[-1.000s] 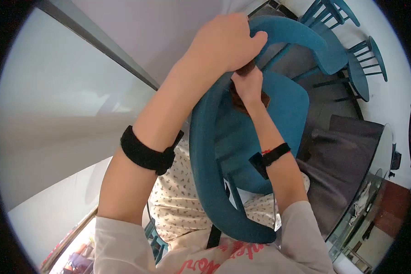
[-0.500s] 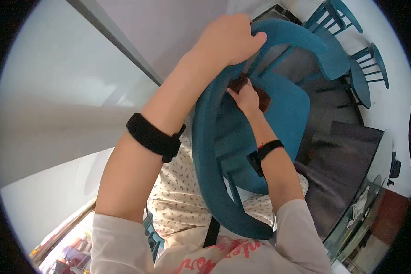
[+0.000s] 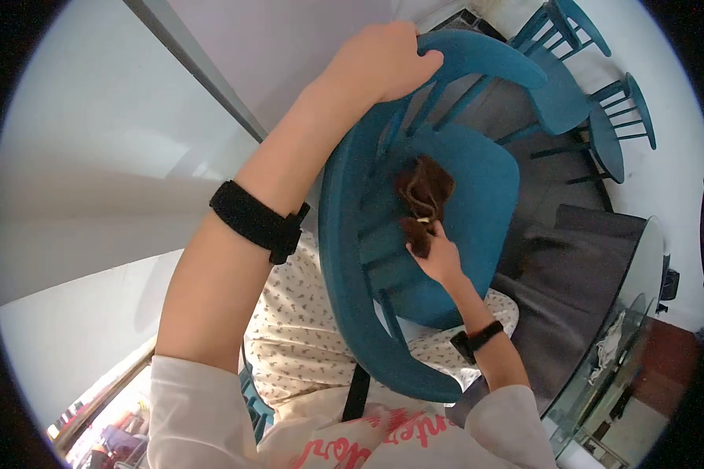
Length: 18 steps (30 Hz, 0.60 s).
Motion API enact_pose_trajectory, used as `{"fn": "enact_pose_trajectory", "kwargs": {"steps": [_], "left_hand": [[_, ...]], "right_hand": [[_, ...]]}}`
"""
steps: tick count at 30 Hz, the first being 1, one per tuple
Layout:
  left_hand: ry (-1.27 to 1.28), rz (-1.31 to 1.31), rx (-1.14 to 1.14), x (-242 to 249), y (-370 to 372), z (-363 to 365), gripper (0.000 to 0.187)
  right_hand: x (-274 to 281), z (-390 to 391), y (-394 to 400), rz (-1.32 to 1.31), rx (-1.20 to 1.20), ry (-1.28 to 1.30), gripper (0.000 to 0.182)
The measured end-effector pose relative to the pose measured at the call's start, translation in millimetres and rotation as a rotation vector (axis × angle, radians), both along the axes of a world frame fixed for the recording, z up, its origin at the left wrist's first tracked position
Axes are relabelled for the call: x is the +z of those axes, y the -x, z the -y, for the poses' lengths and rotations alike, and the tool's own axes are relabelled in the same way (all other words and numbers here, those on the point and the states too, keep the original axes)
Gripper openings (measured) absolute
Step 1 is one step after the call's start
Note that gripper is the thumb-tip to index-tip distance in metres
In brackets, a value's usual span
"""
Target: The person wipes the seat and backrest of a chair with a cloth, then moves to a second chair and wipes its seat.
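A blue wooden chair (image 3: pixel 481 211) with a curved back rail and spindles stands tilted across the middle of the view, close to my body. My left hand (image 3: pixel 389 64) is closed over the top of its back rail. Over the seat, my right hand (image 3: pixel 438 258) grips one end of a brown cloth (image 3: pixel 429 184). The cloth is bunched and lies against the seat, with a small pale tag or band near my fingers. Part of the chair's back is hidden behind my left hand and forearm.
Two more blue chairs (image 3: pixel 562 90) (image 3: pixel 606 141) stand by the wall at the upper right. A table with a dark cover (image 3: pixel 540 289) and a glass edge is on the right. A pale panel (image 3: pixel 94 156) rises at left, above cluttered items (image 3: pixel 109 438) lower left.
My right hand has drawn back across the seat toward my body, and the cloth now trails out beyond my fingers. My left hand keeps its hold on the back rail.
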<state>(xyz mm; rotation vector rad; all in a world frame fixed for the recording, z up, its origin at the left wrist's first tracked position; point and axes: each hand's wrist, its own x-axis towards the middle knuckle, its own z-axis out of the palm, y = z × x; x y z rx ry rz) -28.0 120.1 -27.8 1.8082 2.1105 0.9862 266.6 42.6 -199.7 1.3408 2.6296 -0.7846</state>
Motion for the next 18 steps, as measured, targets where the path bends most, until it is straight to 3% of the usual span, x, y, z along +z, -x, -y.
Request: {"fn": "enact_pose_trajectory", "kwargs": {"steps": [2,4,5,8,11,13,14,16,18], "left_hand": [[0.051,-0.005,-0.003,4,0,0,0.05],[0.109,-0.014,-0.004,5,1,0,0.051],[0.1,-0.016,-0.006,5,1,0,0.052],[0.068,-0.03,-0.004,1,1,-1,0.052],[0.051,-0.057,-0.006,3,2,0,0.053],[0.061,-0.068,-0.008,5,2,3,0.053],[0.08,-0.043,-0.004,8,0,5,0.052],[0.104,-0.025,-0.001,11,0,5,0.052],[0.116,-0.014,0.019,9,-1,7,0.05]], "right_hand": [[-4,-4,-14,-0.062,0.046,-0.079,0.028],[25,-17,-6,-0.518,-0.526,0.623,0.031],[34,-26,1,-0.631,-0.6,0.629,0.031],[48,-56,33,-0.843,-0.481,0.635,0.035],[23,-65,81,-0.655,-0.32,0.671,0.041],[-17,-71,109,-0.418,0.256,-0.284,0.047],[-25,-70,118,-0.421,0.253,-0.287,0.047],[-38,-70,133,-0.026,0.16,-0.219,0.044],[-38,-69,135,-0.042,0.148,-0.29,0.037]]}}
